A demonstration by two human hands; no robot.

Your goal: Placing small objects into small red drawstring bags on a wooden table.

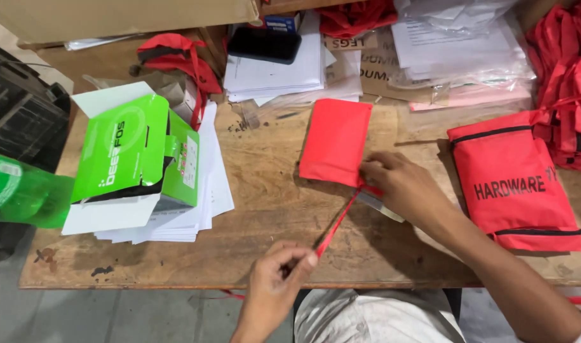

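A small red fabric pouch (335, 141) lies flat on the wooden table (265, 216). My right hand (401, 184) presses on its near corner, fingers pinching where a red drawstring (337, 223) leaves the pouch. A pale flat piece pokes out under that hand. My left hand (279, 274), near the table's front edge, is closed on the far end of the drawstring, which runs taut between the two hands.
An open green and white box (138, 149) sits on a stack of white sheets (195, 209) at the left. A larger red zipped bag (516, 181) lies at the right beside a pile of red bags (573, 82). Papers and a black phone (265, 44) fill the back.
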